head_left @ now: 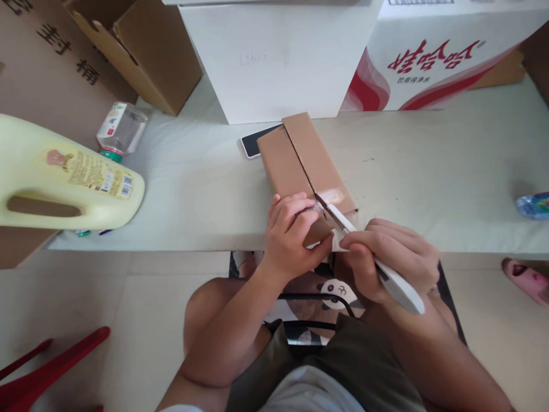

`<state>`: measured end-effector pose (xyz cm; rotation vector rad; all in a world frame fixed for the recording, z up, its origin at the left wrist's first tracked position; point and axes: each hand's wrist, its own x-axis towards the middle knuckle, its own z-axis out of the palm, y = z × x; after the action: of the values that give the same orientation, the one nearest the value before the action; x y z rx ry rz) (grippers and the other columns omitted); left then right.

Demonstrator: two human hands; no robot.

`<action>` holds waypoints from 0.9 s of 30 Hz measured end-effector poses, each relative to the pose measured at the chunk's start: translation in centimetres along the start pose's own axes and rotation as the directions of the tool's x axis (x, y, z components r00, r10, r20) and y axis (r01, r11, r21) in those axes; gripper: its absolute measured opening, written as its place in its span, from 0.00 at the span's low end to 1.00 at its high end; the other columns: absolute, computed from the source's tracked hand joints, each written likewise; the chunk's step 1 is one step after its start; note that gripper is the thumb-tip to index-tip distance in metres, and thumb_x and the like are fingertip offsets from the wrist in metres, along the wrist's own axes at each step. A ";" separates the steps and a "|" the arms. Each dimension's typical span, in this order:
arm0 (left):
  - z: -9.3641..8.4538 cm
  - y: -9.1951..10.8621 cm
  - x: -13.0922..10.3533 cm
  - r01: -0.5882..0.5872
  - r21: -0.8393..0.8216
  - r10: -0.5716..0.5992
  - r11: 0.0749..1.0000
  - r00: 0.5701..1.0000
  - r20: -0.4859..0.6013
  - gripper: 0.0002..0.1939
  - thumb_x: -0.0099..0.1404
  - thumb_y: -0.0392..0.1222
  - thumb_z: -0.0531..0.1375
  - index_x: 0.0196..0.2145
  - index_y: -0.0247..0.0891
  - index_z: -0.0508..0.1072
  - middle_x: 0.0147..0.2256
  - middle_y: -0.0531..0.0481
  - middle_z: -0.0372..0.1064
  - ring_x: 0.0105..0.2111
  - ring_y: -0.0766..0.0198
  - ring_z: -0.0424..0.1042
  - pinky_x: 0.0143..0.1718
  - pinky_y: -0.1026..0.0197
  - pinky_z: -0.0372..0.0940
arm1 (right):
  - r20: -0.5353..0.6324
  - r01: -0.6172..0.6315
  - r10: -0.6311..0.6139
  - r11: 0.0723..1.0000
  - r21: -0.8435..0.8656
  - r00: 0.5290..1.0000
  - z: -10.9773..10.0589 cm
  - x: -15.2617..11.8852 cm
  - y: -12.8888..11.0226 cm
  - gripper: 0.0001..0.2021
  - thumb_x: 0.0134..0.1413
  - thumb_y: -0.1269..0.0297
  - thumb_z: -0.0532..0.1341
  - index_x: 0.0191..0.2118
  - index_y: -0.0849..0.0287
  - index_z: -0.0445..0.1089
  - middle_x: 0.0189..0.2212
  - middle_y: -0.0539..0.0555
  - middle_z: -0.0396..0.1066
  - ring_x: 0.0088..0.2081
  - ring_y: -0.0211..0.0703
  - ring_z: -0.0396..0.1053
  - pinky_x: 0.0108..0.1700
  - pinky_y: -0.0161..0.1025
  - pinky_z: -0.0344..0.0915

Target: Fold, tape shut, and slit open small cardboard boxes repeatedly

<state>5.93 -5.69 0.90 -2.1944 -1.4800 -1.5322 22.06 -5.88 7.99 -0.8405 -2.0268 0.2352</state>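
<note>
Covering the middle of the view, a table [193,197] under pale green cloth is listed first. At the far left a large brown carton [26,74], printed with black characters, is seen, cut off by the edge of view. Along the far side are placed a white box [278,63], faintly handwritten on its front, and beside it a printed box [437,34] marked in red. An open carton [160,54] is set at the upper left, and a yellow jug [86,140] is shown nearer, its handle pierced by a long hole. At the near edge of the table, before the white box, a small brown box [281,166] is placed at an angle, two flaps meeting along its top. Its near end is gripped by the left hand [289,234], fingers half curled and thumb apart from them. By the right hand [397,252], closed firmly, a white knife [401,290] is held, its blade set at the seam between the flaps. A pink slipper [527,280] is noted on the floor, a clear bottle [124,129] with green cap beside the jug, a phone [253,143] partly covered by the small brown box, and a little bottle [536,206] at the right.
</note>
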 end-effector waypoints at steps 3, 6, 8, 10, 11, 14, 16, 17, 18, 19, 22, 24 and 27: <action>0.3 -0.1 0.0 0.004 -0.020 -0.004 1.000 0.999 -0.039 0.13 0.64 0.52 0.62 0.41 0.42 0.69 0.43 0.46 0.76 0.52 0.54 0.76 0.66 0.48 0.58 | -0.017 -0.008 0.008 1.000 0.002 1.000 0.6 -0.1 0.0 0.07 0.59 0.76 0.60 0.31 0.58 0.69 0.19 0.47 0.64 0.21 0.33 0.57 0.26 0.35 0.57; 0.4 -0.2 -0.1 0.000 -0.024 -0.001 1.000 0.999 -0.045 0.14 0.65 0.53 0.62 0.41 0.41 0.69 0.43 0.46 0.76 0.51 0.55 0.76 0.66 0.50 0.57 | -0.044 -0.021 0.022 1.000 0.016 0.999 1.3 -0.4 0.0 0.07 0.59 0.76 0.59 0.31 0.59 0.69 0.19 0.47 0.64 0.21 0.32 0.57 0.26 0.34 0.57; 0.4 -0.3 0.0 -0.002 -0.024 0.001 1.000 0.999 -0.042 0.16 0.66 0.55 0.61 0.40 0.40 0.70 0.43 0.45 0.77 0.51 0.55 0.76 0.66 0.51 0.56 | -0.054 -0.030 0.031 0.999 0.017 0.998 1.5 -0.4 -0.1 0.07 0.59 0.75 0.59 0.31 0.59 0.69 0.19 0.47 0.64 0.21 0.32 0.57 0.25 0.34 0.57; 0.4 -0.3 0.0 -0.006 -0.022 0.005 1.000 0.999 -0.039 0.17 0.66 0.57 0.61 0.40 0.40 0.70 0.43 0.45 0.77 0.50 0.55 0.76 0.66 0.52 0.56 | -0.047 -0.043 0.044 0.999 0.012 0.998 1.5 -0.4 -0.3 0.07 0.60 0.75 0.59 0.31 0.59 0.69 0.19 0.47 0.65 0.20 0.32 0.58 0.25 0.33 0.58; 0.4 -0.3 0.0 -0.007 -0.020 0.006 1.000 0.999 -0.035 0.17 0.66 0.57 0.61 0.40 0.40 0.70 0.43 0.45 0.77 0.50 0.55 0.76 0.66 0.52 0.56 | -0.040 -0.050 0.050 0.999 0.007 0.998 1.4 -0.4 -0.4 0.08 0.60 0.75 0.58 0.31 0.58 0.69 0.18 0.47 0.65 0.20 0.32 0.59 0.25 0.33 0.59; 0.3 -0.2 0.1 -0.008 -0.014 0.007 1.000 1.000 -0.019 0.15 0.65 0.54 0.62 0.41 0.41 0.70 0.43 0.46 0.77 0.51 0.55 0.76 0.66 0.52 0.56 | -0.032 -0.064 0.064 0.998 -0.007 0.997 0.8 -0.2 -0.7 0.08 0.60 0.75 0.58 0.30 0.59 0.69 0.19 0.47 0.67 0.20 0.32 0.63 0.26 0.32 0.61; 0.3 -0.2 0.2 -0.006 -0.012 0.006 1.000 1.000 -0.011 0.14 0.65 0.53 0.62 0.41 0.41 0.70 0.43 0.46 0.77 0.51 0.55 0.77 0.66 0.52 0.56 | -0.033 -0.069 0.068 0.997 -0.025 0.997 0.4 -0.2 -0.9 0.08 0.60 0.75 0.58 0.30 0.59 0.69 0.19 0.47 0.67 0.20 0.32 0.63 0.25 0.31 0.61; 0.3 -0.1 0.2 -0.007 -0.012 0.007 1.000 1.000 -0.008 0.14 0.65 0.53 0.62 0.41 0.41 0.70 0.43 0.46 0.77 0.51 0.55 0.77 0.66 0.52 0.56 | -0.034 -0.072 0.071 0.997 -0.031 0.997 0.2 -0.2 -1.0 0.08 0.60 0.75 0.58 0.30 0.59 0.69 0.18 0.47 0.67 0.20 0.32 0.63 0.25 0.32 0.61; 0.3 -0.1 0.2 -0.009 -0.011 0.008 1.000 1.000 -0.004 0.14 0.65 0.53 0.62 0.41 0.41 0.70 0.43 0.46 0.77 0.51 0.55 0.77 0.66 0.52 0.56 | -0.032 -0.078 0.077 0.996 -0.032 0.997 0.1 -0.3 -1.1 0.08 0.60 0.75 0.58 0.30 0.59 0.69 0.18 0.47 0.67 0.20 0.32 0.63 0.25 0.32 0.61; 0.2 -0.1 0.3 -0.010 -0.011 0.010 1.000 1.000 -0.003 0.14 0.65 0.53 0.62 0.41 0.41 0.70 0.43 0.46 0.77 0.51 0.55 0.77 0.66 0.52 0.57 | -0.035 -0.083 0.082 0.996 -0.033 0.996 0.0 -0.3 -1.3 0.08 0.60 0.75 0.58 0.30 0.59 0.69 0.18 0.47 0.67 0.20 0.32 0.62 0.25 0.32 0.61; 0.2 -0.1 0.3 -0.010 -0.015 0.010 1.000 1.000 0.000 0.14 0.64 0.52 0.62 0.41 0.41 0.69 0.43 0.47 0.77 0.51 0.55 0.77 0.66 0.51 0.57 | -0.034 -0.101 0.100 0.994 -0.036 0.994 -0.2 -0.4 -1.6 0.08 0.60 0.75 0.58 0.30 0.58 0.69 0.19 0.47 0.67 0.20 0.32 0.62 0.25 0.32 0.61; 0.1 -0.2 0.3 -0.004 -0.016 0.004 1.000 1.000 0.005 0.13 0.64 0.51 0.63 0.41 0.42 0.70 0.43 0.47 0.77 0.51 0.55 0.77 0.66 0.51 0.57 | -0.013 -0.109 0.109 0.993 -0.046 0.994 -0.2 -0.3 -1.8 0.08 0.59 0.75 0.59 0.30 0.58 0.68 0.19 0.47 0.66 0.20 0.32 0.61 0.25 0.32 0.61; 0.2 -0.2 0.3 0.008 -0.016 -0.008 1.000 1.000 0.011 0.13 0.64 0.51 0.63 0.41 0.42 0.70 0.43 0.47 0.77 0.51 0.54 0.77 0.66 0.50 0.57 | -0.011 -0.106 0.106 0.993 -0.044 0.994 -0.1 -0.2 -1.8 0.08 0.59 0.75 0.58 0.30 0.58 0.68 0.18 0.47 0.66 0.19 0.32 0.61 0.25 0.32 0.60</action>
<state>5.94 -5.32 0.97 -2.2121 -1.4872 -1.5415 21.36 -7.40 8.72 -0.9768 -1.9876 0.2464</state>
